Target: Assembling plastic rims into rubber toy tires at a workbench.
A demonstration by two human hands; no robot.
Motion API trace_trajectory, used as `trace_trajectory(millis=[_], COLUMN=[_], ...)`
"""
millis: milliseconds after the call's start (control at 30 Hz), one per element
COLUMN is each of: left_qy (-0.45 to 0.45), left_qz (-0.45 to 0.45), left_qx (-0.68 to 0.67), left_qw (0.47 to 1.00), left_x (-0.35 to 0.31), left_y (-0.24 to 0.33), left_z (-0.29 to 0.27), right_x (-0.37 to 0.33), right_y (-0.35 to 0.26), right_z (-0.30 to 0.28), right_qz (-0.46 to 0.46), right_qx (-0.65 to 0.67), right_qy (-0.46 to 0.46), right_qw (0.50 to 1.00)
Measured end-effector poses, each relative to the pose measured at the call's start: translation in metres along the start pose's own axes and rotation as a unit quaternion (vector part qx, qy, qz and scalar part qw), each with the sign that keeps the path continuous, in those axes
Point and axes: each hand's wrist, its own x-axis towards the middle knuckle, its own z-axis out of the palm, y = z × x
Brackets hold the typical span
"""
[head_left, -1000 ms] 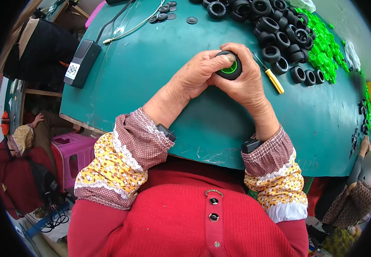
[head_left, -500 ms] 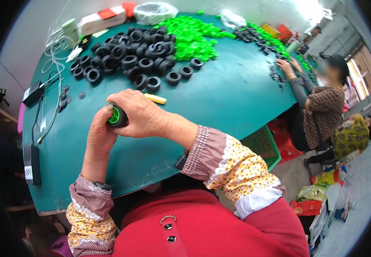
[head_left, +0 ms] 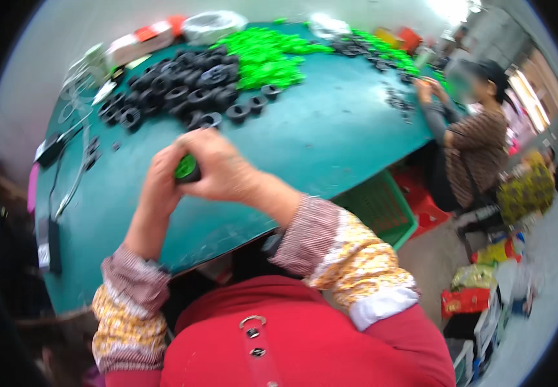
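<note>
Both hands are closed around a small toy wheel (head_left: 187, 169), a black tyre with a bright green hub in it, held above the table. My left hand (head_left: 159, 175) grips its left side. My right hand (head_left: 222, 166) wraps over its top and right side, hiding part of the tyre. Just beyond my hands lies a heap of loose black tyres (head_left: 182, 84). Bright green hubs (head_left: 266, 58) are piled against the right side of that heap. Motion blurs the hands a little.
The green tabletop (head_left: 330, 122) carries cables and a black power adapter (head_left: 48, 149) at the left. A green plastic basket (head_left: 385, 213) stands below the right edge, beside a red stool (head_left: 424, 200). A co-worker (head_left: 479, 129) sits at the table's right side near more parts.
The whole view has shifted slightly. My hands still clasp the wheel, whose green face shows at a different angle. The yellow tool beside my right hand is now out of sight. The co-worker's hands have moved together.
</note>
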Motion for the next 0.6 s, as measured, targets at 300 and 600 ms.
trace_trajectory(millis=[300,600], left_qy=[0.063,0.179], left_qz=[-0.059,-0.108], left_qx=[-0.056,-0.020], left_qw=[0.995,0.978], left_x=[0.002,0.002], left_y=[-0.004,-0.009], left_z=[-0.045,-0.070], right_x=[0.014,0.016], right_y=[0.038,0.061], right_z=[0.051,0.088], right_qz=[0.173,0.166], right_qx=[0.073,0.164], right_qy=[-0.109,-0.137], right_qw=[0.976,0.963])
